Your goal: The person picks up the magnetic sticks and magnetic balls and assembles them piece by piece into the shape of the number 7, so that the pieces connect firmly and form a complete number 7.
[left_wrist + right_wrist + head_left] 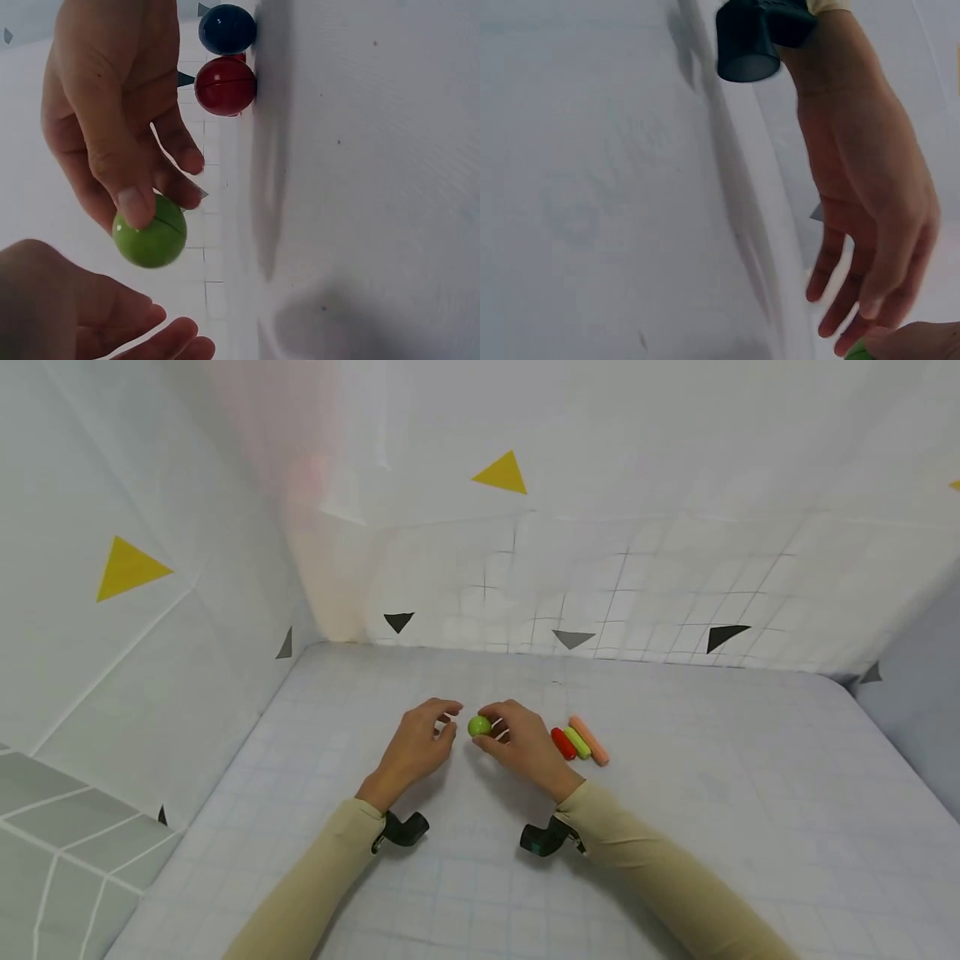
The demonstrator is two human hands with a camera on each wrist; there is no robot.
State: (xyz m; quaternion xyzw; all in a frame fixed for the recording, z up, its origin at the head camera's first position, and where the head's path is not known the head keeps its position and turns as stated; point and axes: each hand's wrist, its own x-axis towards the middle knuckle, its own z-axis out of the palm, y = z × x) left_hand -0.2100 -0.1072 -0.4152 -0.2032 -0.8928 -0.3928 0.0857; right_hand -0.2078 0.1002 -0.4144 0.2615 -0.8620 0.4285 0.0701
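My right hand (525,743) pinches a small shiny green ball (479,727) between thumb and fingertips, above the white table. A thin dark seam line runs across the ball (150,236) in the left wrist view. My left hand (420,739) is just left of the ball, its fingers loosely bent, holding nothing. Right of my right hand, a red stick (562,743), a light green stick (577,742) and a longer orange stick (589,740) lie side by side. A red ball (225,87) and a dark blue ball (227,29) show beyond the right hand in the left wrist view.
White sheeting with yellow, black and grey triangles forms the back wall (645,543) and left wall (135,635) around the table (712,827). Black wrist cameras, one on the left wrist (405,829) and one on the right (543,838), hang below the cuffs.
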